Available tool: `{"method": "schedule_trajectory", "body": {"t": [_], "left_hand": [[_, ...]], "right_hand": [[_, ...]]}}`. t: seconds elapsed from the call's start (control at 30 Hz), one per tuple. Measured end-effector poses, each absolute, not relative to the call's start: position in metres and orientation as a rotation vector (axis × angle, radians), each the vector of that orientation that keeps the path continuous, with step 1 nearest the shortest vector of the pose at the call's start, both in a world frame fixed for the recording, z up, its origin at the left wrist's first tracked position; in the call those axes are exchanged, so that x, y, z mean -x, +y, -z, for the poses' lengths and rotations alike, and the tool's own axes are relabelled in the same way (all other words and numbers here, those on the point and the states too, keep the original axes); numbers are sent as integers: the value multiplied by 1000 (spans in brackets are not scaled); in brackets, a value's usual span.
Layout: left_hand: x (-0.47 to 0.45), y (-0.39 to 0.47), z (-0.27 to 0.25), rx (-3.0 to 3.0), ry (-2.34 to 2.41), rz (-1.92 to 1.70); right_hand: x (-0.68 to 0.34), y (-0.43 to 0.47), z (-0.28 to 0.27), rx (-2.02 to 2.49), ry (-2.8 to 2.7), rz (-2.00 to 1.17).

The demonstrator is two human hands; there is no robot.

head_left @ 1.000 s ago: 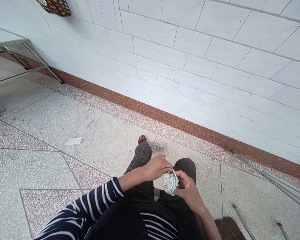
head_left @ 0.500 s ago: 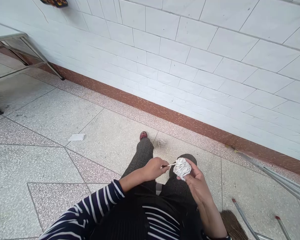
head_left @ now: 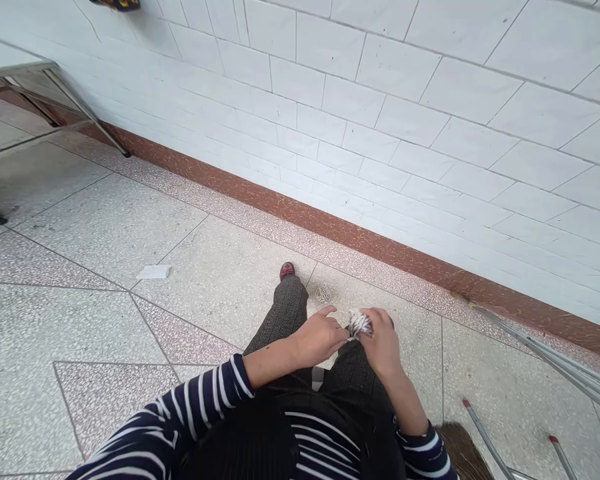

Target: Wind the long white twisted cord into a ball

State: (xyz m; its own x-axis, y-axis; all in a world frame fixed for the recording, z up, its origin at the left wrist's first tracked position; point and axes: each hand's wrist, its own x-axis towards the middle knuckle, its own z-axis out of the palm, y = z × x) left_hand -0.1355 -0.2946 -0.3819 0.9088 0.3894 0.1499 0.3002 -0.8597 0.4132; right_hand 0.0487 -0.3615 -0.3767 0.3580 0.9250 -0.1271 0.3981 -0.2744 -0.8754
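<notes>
Surveyed white tiled wall (head_left: 330,93), reddish baseboard (head_left: 230,189) and speckled floor (head_left: 220,280) from the head view, sole view available. Noted steel-framed table (head_left: 10,59) at far left, white paper (head_left: 154,272) on the floor, and metal tubes (head_left: 555,363) at right, near red-tipped metal legs (head_left: 485,435) and a brown bristly object (head_left: 463,450).

Located ball of white cord (head_left: 359,323) above the person's right leg, between the hands. Recorded right hand (head_left: 384,343) curled over the ball's right side, holding it. Recorded left hand (head_left: 320,339) narrow, fingertips at the ball's left edge, one finger raised clear. Could not tell pinch from mere contact there. Saw a dark patch beside those fingertips, too small to identify. Found loose coil of string (head_left: 323,294) on the floor, just beside dark red shoe (head_left: 287,270), well apart from both hands.

Compared with half a second earlier: found hands closer together, ball turned and more covered by the right hand, stretched strand toward the left hand no longer visible. Judged this a shift from drawing out a strand to close fingertip work at the ball's edge, with steadying from the right.
</notes>
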Motion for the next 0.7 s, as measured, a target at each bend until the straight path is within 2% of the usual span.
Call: {"method": "schedule_trajectory", "body": {"t": [0.13,0.3,0.53,0.7], "left_hand": [[136,-282,385,-2788,338,-345],[141,-265,393,-2439,503,-418],[131,-303,404,-1742,591,-278],[130,-322,404,-1746,764,-210]], "right_hand": [[-39,-371,385,1701,-1189,-1243],[-45,-386,371,1466,-1013,-1562],[-42,-396,379,1386,-662,-1413],[-38,-395,391,1508,-576,-1117]]}}
